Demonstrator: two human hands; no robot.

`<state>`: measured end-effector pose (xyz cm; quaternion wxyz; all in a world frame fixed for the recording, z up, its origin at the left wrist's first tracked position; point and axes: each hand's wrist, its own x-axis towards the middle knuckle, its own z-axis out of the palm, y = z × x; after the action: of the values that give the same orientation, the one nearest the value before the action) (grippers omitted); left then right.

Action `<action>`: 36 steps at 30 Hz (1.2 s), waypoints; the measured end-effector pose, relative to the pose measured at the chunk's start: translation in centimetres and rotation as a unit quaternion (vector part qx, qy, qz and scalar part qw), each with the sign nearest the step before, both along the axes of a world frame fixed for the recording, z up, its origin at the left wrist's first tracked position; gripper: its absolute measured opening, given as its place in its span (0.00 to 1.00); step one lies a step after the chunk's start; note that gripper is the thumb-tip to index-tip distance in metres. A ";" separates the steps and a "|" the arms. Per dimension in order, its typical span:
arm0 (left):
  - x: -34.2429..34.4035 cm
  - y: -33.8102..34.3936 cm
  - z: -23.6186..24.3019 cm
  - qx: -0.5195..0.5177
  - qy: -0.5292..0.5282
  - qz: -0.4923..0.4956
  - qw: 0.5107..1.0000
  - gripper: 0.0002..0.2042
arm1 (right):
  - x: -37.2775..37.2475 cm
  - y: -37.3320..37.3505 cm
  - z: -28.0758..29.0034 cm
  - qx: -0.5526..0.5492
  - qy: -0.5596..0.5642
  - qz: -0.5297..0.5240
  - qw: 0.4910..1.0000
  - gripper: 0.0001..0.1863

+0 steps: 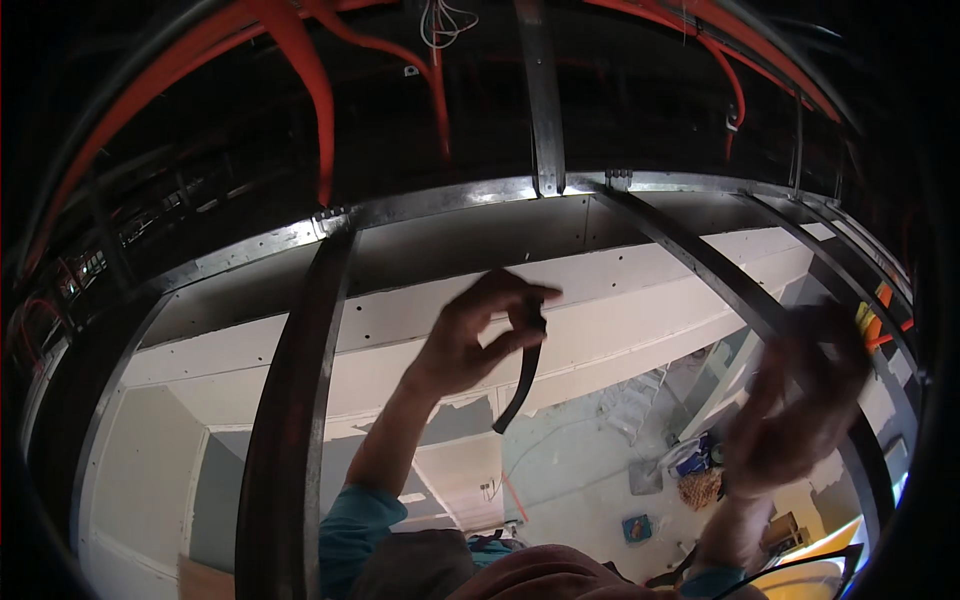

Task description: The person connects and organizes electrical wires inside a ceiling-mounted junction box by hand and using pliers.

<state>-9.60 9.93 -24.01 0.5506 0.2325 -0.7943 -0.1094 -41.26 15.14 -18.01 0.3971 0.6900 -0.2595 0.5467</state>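
Observation:
My left hand [468, 335] is raised in the middle, its fingers pinched on a short black strip [523, 390]. The strip hangs down from the fingertips in a slight curve; its material cannot be made out. My right hand [795, 410] is at the right, smeared by motion, in front of a metal ceiling channel [715, 262]. Whether it touches the channel or holds anything does not show. Beyond my left hand runs a white board edge [400, 318] dotted with screw heads.
Dark metal channels, one at the left [290, 420], join a shiny cross rail [440, 205]. Orange conduits [310, 75] and a coil of white wire [445, 22] hang above. Far below, the floor [570, 470] carries a blue box [637, 529] and scattered goods. A yellow object [805, 578] is at lower right.

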 end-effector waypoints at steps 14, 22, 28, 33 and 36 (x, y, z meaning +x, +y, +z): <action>3.4 -4.8 18.3 -0.053 0.061 -0.018 0.997 0.34 | 20.1 -17.1 12.0 0.392 -0.094 0.642 0.652 0.21; 6.3 -8.6 21.3 -0.074 0.010 0.029 0.997 0.40 | 23.2 -19.6 15.7 0.373 -0.157 0.618 0.674 0.13; 8.8 -9.4 22.1 -0.140 -0.006 0.343 0.929 0.36 | 22.4 -21.0 15.8 0.364 -0.138 0.480 0.786 0.13; 7.5 -11.5 23.2 -0.483 -0.092 0.494 0.717 0.23 | 23.5 -23.1 16.2 0.308 -0.149 0.436 0.832 0.15; 7.4 -12.2 23.8 -0.491 -0.079 0.501 0.708 0.22 | 24.4 -23.2 16.6 0.241 -0.147 0.366 0.887 0.17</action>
<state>-2.16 -2.26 -0.25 0.4960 0.3011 -0.5434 0.6066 -16.86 -8.08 -1.42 -0.0526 0.7223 -0.1678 0.6689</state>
